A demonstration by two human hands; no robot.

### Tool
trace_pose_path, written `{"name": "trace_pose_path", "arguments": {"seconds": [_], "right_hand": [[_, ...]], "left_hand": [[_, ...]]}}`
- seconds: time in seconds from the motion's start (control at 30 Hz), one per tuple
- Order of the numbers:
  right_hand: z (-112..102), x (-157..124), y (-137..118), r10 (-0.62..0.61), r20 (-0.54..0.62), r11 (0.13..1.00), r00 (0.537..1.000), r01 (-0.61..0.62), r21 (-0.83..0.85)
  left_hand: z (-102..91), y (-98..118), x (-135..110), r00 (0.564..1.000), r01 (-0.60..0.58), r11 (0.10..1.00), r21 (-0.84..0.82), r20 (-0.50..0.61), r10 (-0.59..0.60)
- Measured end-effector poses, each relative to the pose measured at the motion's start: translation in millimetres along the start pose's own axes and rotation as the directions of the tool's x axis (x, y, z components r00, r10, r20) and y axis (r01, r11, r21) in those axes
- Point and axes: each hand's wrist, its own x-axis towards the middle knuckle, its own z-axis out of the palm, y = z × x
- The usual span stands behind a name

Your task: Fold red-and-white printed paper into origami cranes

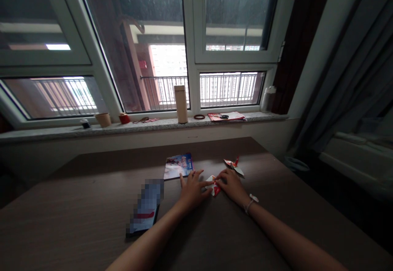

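Observation:
Both my hands rest on a dark wooden table [76, 205]. My left hand [192, 189] lies flat with its fingers spread, the fingertips pressing on a small red and white folded paper [214, 186]. My right hand [231, 185], with a bracelet at the wrist, has its fingers curled and pinched on the same paper from the right. A finished folded paper figure [235, 166] sits just beyond my right hand. A coloured booklet [178, 165] lies just beyond my left hand.
A blurred flat object [145, 209] lies left of my left forearm. On the windowsill [46, 132] stand a tall beige flask [181, 104], a small cup [103, 119], a red pot [124, 118], papers with scissors [227, 116] and a jar [268, 98]. A curtain [346, 70] hangs right.

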Motion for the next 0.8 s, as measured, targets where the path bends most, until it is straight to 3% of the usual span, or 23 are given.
{"name": "trace_pose_path", "arguments": {"seconds": [0.2,0.8], "right_hand": [[4.0,5.9,-4.3,0.089,0.001,0.994,0.996,-0.089,-0.07],[5.1,6.8,-7.1,0.089,-0.015,0.988,0.996,-0.091,-0.126]], "left_hand": [[-1.0,3.9,0.0,0.999,0.035,0.998,-0.046,0.011,-0.035],[5.3,4.7,2.7,0.999,0.048,0.997,-0.067,-0.009,-0.049]]}}
